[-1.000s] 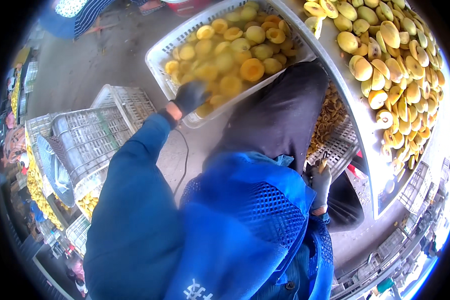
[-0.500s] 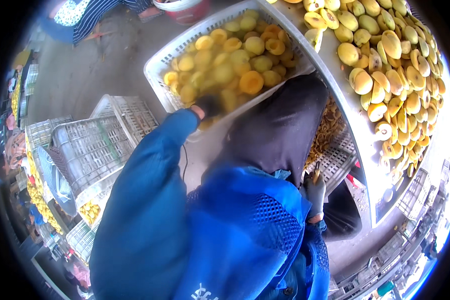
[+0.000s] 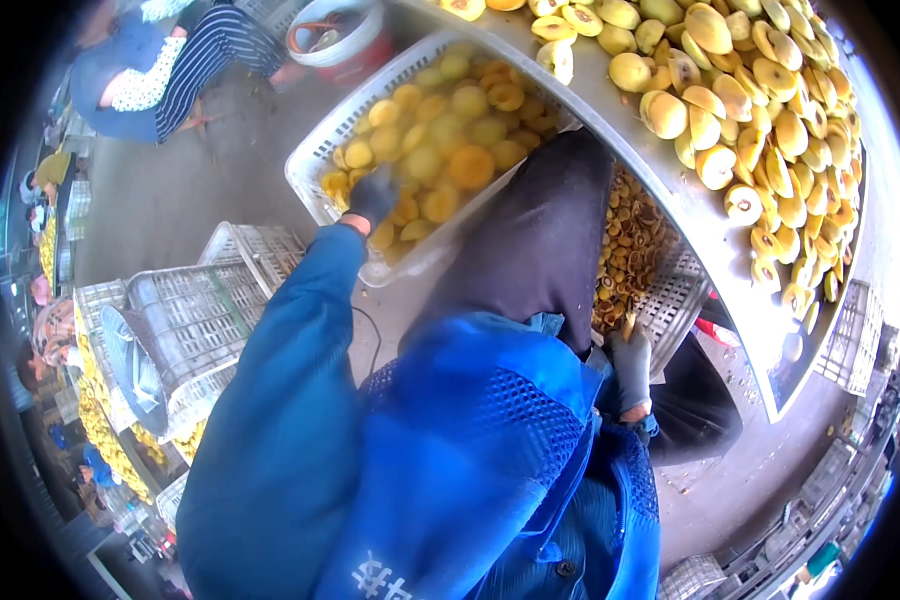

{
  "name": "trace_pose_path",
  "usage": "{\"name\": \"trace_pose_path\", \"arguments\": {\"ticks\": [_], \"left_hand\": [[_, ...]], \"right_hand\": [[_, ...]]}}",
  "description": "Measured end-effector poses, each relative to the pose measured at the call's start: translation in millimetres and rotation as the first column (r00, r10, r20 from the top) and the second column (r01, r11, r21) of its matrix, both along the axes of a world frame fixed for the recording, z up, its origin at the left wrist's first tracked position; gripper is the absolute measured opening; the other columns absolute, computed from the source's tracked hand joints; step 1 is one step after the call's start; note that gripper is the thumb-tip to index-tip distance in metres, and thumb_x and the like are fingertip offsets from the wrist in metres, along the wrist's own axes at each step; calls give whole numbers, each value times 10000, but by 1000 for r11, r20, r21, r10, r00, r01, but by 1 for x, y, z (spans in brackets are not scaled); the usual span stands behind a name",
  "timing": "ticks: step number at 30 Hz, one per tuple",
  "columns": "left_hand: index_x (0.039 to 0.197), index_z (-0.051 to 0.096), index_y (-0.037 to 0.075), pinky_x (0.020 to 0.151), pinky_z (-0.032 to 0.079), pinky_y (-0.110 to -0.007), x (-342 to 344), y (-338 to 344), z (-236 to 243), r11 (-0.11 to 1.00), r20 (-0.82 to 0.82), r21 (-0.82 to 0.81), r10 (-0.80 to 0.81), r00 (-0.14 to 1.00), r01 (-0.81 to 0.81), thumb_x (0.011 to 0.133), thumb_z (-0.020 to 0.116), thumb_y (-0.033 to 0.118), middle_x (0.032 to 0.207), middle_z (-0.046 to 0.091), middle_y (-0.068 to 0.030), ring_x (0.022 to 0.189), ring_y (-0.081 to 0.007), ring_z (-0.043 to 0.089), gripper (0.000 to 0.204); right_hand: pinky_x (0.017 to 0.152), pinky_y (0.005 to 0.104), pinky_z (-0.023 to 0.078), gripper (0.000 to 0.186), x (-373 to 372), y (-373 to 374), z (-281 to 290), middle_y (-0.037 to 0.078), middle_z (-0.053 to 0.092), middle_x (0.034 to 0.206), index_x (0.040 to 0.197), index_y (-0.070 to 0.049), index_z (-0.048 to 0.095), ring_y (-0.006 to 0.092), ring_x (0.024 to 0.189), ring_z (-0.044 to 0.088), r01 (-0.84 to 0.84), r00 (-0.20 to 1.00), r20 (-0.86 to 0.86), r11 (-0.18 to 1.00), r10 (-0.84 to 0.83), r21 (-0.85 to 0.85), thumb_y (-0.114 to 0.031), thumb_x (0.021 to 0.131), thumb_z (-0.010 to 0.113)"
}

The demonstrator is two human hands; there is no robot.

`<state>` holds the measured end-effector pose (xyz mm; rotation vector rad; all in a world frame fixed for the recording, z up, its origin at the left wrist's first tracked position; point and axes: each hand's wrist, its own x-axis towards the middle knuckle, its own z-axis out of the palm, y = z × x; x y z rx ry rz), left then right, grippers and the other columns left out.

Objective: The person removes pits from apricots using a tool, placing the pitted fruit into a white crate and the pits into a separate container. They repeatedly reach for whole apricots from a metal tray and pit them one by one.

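Note:
My left hand (image 3: 374, 194), in a dark glove, is at the near left side of a white plastic crate (image 3: 315, 208) filled with yellow peach halves (image 3: 440, 205). Its fingers are blurred against the fruit, so their grip is unclear. Lower right, beside my knee, my right hand (image 3: 632, 368) wears a grey glove and is closed round a thin tan piece (image 3: 628, 325) that sticks up from the fist. The kind of that piece is too small to make out. Just beyond it, under the table edge, lie many brownish-orange fruit scraps (image 3: 625, 265) and a perforated crate (image 3: 675, 310).
A metal table (image 3: 630, 140) on the right bears a heap of peach halves (image 3: 770, 130). Stacked grey crates (image 3: 195, 310) stand to the left. Beyond the fruit crate are a red and white bucket (image 3: 345, 50) and another person in striped trousers (image 3: 215, 65).
My left hand has moved slightly away from my body and left, along the crate's near left side. The view has shifted, bringing more of the bucket and the other person into sight.

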<state>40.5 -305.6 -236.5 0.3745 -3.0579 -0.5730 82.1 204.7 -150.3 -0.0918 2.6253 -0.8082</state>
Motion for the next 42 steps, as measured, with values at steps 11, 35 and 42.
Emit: {"name": "trace_pose_path", "arguments": {"ticks": [11, 35, 42], "left_hand": [[870, 679, 71, 594, 497, -407, -4, 35, 71, 913, -102, -73, -407, 908, 401, 891, 608, 216, 748, 656, -161, 636, -341, 626, 163], [1096, 625, 19, 871, 477, -410, -210, 499, 194, 50, -445, 76, -892, 78, 996, 782, 702, 327, 1029, 644, -167, 956, -330, 609, 446], [1139, 601, -2, 882, 488, -345, -107, 413, 249, 212, -477, 497, -743, 469, 841, 941, 557, 295, 1059, 657, -132, 987, -238, 630, 359]], "right_hand": [[545, 364, 507, 352, 9, -1, -18, 169, 657, 702, 1092, 31, 575, 261, 594, 660, 297, 950, -3, 907, -312, -298, -205, 840, 643], [566, 222, 486, 292, -1, 63, 118, 27, 630, 861, 1153, -20, 559, 80, 670, 590, 513, 487, 268, 24, -831, -858, -41, 862, 577], [637, 247, 488, 218, -51, 22, 148, 63, 640, 873, 1104, -41, 571, 117, 734, 595, 345, 650, 175, 82, -739, -935, -88, 892, 562]]}}
